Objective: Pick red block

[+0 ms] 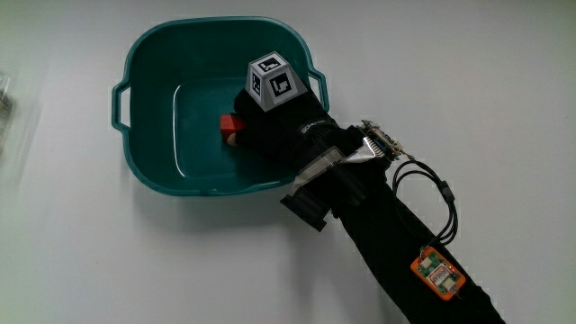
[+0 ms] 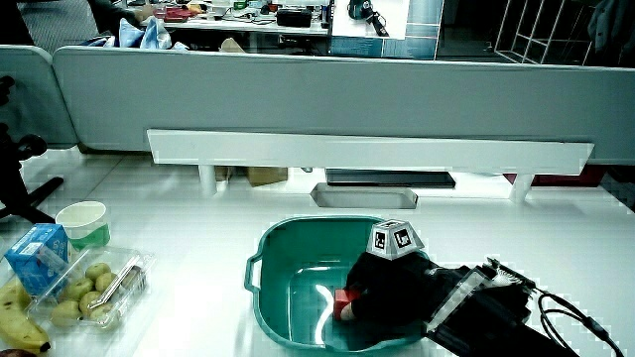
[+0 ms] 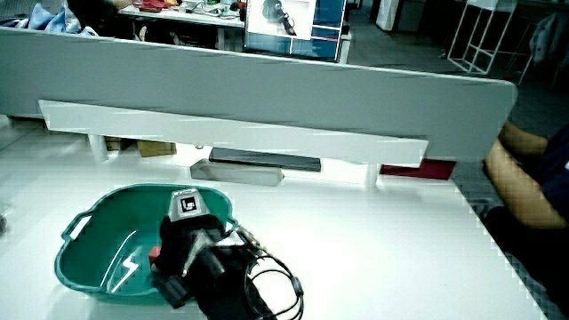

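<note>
teal plastic: basin (image 1: pixel 148 54), two side handles, on the white table (image 1: pixel 72 243); seen in both side views (image 2: pixel 273 248) (image 3: pixel 89 222)
red block (image 1: pixel 231 124): inside the basin on its floor, near the wall closest to the person; also shows in both side views (image 2: pixel 344 297) (image 3: pixel 155 256)
hand (image 1: pixel 279 121): black glove, reaching over the basin rim, down inside the basin, right at the red block
grip: fingers curled around the block, touching it; block partly hidden by them; looks grasped, block still low at the basin floor
patterned cube (image 1: pixel 273 81): on the back of the hand, above the basin
forearm (image 1: pixel 396 243): black sleeve, crosses the basin rim, wires and small orange board on it
clutter in a side view: bananas (image 2: pixel 20 317), blue carton (image 2: pixel 38 256), cup (image 2: pixel 82 222), clear tray of green fruit (image 2: pixel 94 288), near the table's edge, well apart from the basin
</note>
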`<state>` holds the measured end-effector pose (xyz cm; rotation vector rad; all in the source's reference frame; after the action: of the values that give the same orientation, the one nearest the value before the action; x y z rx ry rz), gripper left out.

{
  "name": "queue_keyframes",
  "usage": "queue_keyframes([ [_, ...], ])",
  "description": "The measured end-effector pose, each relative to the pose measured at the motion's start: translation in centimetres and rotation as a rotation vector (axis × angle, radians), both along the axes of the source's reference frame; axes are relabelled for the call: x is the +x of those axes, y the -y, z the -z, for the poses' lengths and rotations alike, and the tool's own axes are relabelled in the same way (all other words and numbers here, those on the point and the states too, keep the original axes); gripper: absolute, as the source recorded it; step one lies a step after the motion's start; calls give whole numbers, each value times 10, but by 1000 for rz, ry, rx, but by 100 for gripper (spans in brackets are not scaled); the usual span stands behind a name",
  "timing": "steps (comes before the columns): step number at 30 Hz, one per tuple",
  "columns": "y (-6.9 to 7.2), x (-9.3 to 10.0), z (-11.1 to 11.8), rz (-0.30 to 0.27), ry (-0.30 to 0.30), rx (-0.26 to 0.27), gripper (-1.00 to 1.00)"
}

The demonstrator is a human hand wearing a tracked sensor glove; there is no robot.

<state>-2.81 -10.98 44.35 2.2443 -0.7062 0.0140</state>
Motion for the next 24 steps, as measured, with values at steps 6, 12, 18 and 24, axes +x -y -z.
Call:
queue_keyframes([
  [6, -1, 0, 5, 13, 14, 20, 100],
  [12, -2, -1, 9, 32, 22, 32, 100],
  [18, -4, -1, 23, 44, 46, 49, 100],
  [24, -7, -2, 38, 66, 51, 84, 100],
])
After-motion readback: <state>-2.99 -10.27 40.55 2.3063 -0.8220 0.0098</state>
